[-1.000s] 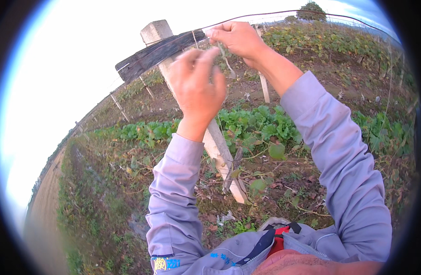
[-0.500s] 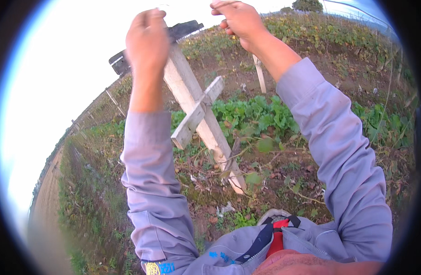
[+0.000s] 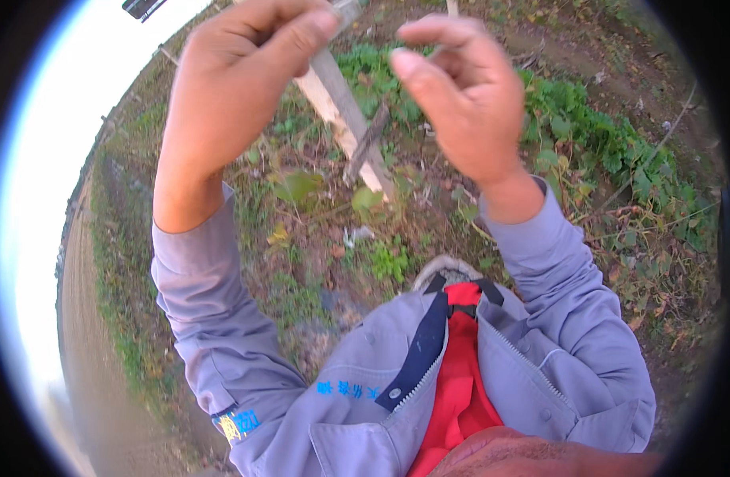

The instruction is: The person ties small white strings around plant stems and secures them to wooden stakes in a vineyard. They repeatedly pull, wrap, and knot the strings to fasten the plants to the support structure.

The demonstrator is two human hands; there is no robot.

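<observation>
My left hand (image 3: 238,87) is raised in front of a pale wooden post (image 3: 333,99). Its thumb and forefinger press together; whatever they may pinch is too small or hidden to make out. To its right, my right hand (image 3: 472,103) is held up with curled fingers. The thumb and forefinger tips are apart, and nothing shows between them. The post leans, its lower end among weeds and vines, and a dark stick (image 3: 368,141) crosses it low down. The post's upper part is mostly hidden behind my left hand.
Leafy green plants (image 3: 580,127) grow in a row beyond the post. Thin vine stems (image 3: 619,191) stretch across the right side. A dark piece (image 3: 145,6) juts in at the top left. A bare dirt strip (image 3: 87,318) runs along the left.
Both hands have come down from the post's top and nearer to me. My right thumb and forefinger have parted. The view has tilted downward, so more of my jacket shows.
</observation>
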